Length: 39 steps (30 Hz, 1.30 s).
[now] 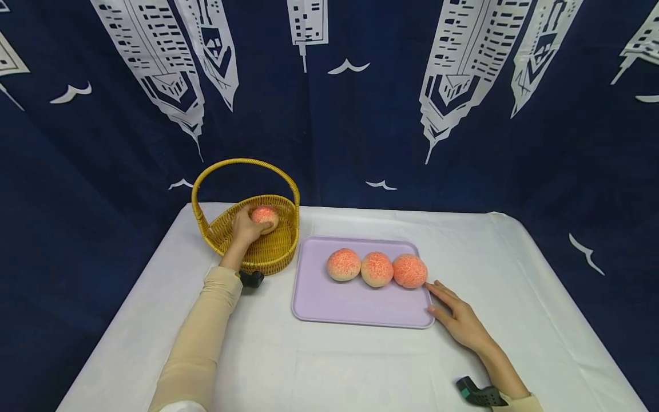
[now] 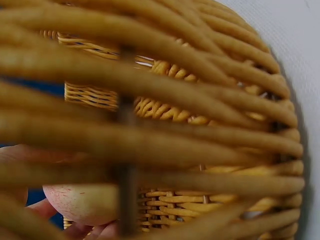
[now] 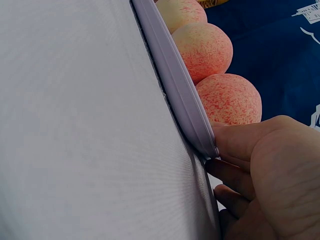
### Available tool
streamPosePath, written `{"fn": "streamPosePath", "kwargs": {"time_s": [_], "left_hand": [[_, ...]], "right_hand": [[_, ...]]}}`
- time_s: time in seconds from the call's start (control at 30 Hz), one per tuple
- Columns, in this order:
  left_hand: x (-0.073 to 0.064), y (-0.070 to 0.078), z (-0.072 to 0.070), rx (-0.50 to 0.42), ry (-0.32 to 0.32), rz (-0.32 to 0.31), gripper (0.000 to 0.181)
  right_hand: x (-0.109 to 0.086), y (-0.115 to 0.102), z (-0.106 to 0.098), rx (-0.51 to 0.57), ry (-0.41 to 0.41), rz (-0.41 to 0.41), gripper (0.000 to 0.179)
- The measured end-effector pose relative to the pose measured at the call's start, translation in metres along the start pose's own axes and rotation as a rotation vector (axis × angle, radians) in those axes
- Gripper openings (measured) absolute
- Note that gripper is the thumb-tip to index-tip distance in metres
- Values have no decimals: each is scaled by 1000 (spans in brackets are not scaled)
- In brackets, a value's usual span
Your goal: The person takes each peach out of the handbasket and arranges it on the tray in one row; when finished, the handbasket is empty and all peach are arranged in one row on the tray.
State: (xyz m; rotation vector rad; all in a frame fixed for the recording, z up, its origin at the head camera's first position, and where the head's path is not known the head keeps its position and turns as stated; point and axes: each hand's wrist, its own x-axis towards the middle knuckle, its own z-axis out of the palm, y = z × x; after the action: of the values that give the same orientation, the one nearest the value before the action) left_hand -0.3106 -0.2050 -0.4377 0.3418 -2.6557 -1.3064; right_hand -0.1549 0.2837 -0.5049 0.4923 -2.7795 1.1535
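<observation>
Inside the yellow wicker basket (image 1: 270, 260), my left hand (image 1: 246, 229) grips a peach (image 1: 264, 217) with a pink-speckled top, thumb on its near side. The left wrist view looks through blurred basket weave (image 2: 215, 145); the held peach (image 2: 82, 202) shows at lower left, partly hidden, with fingertips beneath it. A lilac tray (image 1: 360, 312) bears a row of three peaches: left (image 1: 344, 264), middle (image 1: 377, 269) and right (image 1: 410, 270). My right hand (image 1: 460, 320) rests at the tray's right edge, its fingers loosely extended, the thumb against the rim (image 3: 187, 100) in the right wrist view.
A white cloth (image 1: 329, 366) covers the table. The basket's tall arched handle (image 1: 247, 161) rises over its opening. Behind the table hangs a dark blue curtain (image 1: 340, 126) with white building prints. Dark wrist cameras sit at the left wrist (image 1: 251, 279) and right wrist (image 1: 479, 393).
</observation>
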Motion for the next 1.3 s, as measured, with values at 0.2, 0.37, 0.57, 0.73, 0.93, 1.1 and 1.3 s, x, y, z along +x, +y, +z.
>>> {"fn": "streamPosePath", "kwargs": {"time_s": [0.2,0.37,0.57,0.73,0.93,1.1,1.3], "left_hand": [[-1,1,2,3,11,17,66],[-3,2,0,-5,9,7,65],[-11,6,-3,-44,59,20,65],[-32,15,-6,-111,106,94,66],[-67,29,-11,-192,160,174,65],[-96,39,-9,-241,185,236,63],[-125,43,7,-280,151,251,62]], "right_hand": [[0,0,0,-2,6,-3,48],[0,0,1,-5,4,-1,48],[0,0,1,-15,6,-8,47],[0,2,1,-12,9,-12,48],[0,2,2,-10,8,-11,48],[0,1,2,-8,9,-14,48],[-1,2,1,-4,7,-17,48]]}}
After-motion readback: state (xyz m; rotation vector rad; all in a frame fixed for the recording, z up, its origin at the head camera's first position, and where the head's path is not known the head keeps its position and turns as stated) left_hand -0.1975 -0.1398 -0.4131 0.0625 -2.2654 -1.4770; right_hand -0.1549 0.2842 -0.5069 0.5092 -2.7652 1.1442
